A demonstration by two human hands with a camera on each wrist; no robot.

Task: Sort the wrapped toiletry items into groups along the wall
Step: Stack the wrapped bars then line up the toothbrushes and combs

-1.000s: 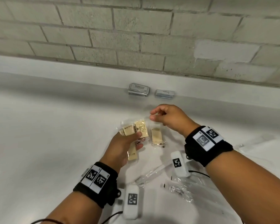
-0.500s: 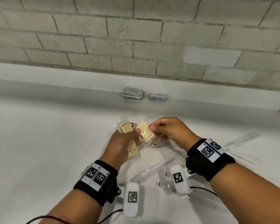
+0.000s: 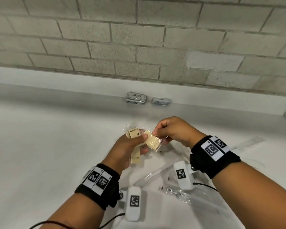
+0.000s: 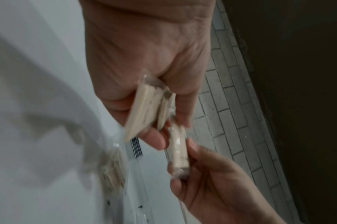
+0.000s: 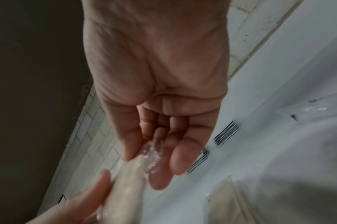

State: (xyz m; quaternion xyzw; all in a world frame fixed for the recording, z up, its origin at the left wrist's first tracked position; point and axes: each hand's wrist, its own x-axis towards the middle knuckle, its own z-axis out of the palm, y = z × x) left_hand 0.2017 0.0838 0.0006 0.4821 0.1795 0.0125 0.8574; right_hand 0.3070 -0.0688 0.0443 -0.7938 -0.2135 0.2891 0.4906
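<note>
The left hand (image 3: pixel 128 146) grips a fan of clear-wrapped cream soap bars (image 3: pixel 133 133), one labelled "Bath Soap". The right hand (image 3: pixel 171 129) pinches another wrapped cream soap bar (image 3: pixel 153 142) beside them. Far against the grey brick wall (image 3: pixel 139 38) lie two stacks of grey sachets (image 3: pixel 136 97), the left reading "SHAMPOO WITH CONDITIONER".

The left hand (image 3: pixel 127 147) hides most of the soap packets (image 3: pixel 134 133) it grips; print on the right sachet stack (image 3: pixel 161 101) is unreadable.
</note>
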